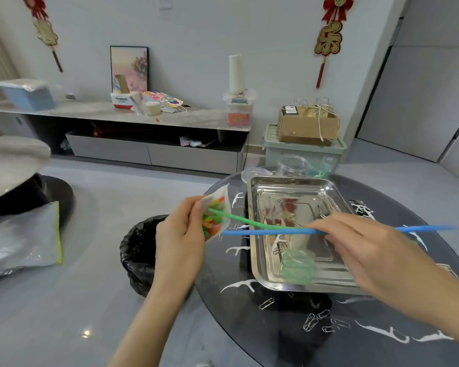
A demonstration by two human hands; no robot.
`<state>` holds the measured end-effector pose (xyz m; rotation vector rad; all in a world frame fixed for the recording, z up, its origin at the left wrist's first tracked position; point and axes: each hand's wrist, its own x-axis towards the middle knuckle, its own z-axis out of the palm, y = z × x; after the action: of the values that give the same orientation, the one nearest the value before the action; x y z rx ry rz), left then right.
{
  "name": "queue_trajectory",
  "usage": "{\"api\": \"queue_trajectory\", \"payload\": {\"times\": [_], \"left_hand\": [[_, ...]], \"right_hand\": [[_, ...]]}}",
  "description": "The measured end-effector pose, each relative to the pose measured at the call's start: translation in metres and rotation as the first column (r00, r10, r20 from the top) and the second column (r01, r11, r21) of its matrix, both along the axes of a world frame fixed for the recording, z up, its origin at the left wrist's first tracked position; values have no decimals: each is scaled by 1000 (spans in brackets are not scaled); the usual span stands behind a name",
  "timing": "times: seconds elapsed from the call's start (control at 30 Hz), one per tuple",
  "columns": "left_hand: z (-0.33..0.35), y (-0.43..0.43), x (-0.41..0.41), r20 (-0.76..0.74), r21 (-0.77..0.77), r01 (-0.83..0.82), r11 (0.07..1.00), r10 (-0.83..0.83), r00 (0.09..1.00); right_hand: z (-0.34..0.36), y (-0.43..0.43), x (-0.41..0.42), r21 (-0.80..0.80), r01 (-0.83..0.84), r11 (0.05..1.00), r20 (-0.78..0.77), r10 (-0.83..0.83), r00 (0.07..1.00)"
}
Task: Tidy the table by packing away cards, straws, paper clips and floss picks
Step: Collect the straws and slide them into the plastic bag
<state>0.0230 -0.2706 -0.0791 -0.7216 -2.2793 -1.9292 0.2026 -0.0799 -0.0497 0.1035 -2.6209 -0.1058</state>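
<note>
Straws, a slim green one point(239, 219) and blue one point(270, 231), were pinched by the right hand point(366, 247), the left hand point(180, 234) gripping a clear crinkly bag point(217, 207).

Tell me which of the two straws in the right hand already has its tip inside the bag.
The green straw: its end reaches into the bag held by the left hand. The blue straw stops short, outside it.

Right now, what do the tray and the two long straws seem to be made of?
The tray looks like polished stainless steel: it mirrors the room. The green straw and the blue straw look like smooth plastic, though paper cannot be ruled out; the green one bends without a crease.
</note>
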Motion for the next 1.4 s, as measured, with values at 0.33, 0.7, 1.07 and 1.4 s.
{"api": "queue_trajectory", "payload": {"times": [0.33,0.7,1.07,1.4], "left_hand": [[4,-2,4,-43,13,43,999,-43,998],[11,-8,-4,-3,66,31,997,-30,1000],[8,-1,-12,5,44,-6,999,6,1000],[14,-12,-19,-37,72,-10,997,12,999]], "right_hand": [[58,-22,-42,323,18,946,-4,-18,1000],[82,-31,-85,528,-49,848,-37,81,996],[47,-62,-125,714,-99,693,-79,220,972],[75,-48,-123,700,-74,710,-129,228,965]]}}
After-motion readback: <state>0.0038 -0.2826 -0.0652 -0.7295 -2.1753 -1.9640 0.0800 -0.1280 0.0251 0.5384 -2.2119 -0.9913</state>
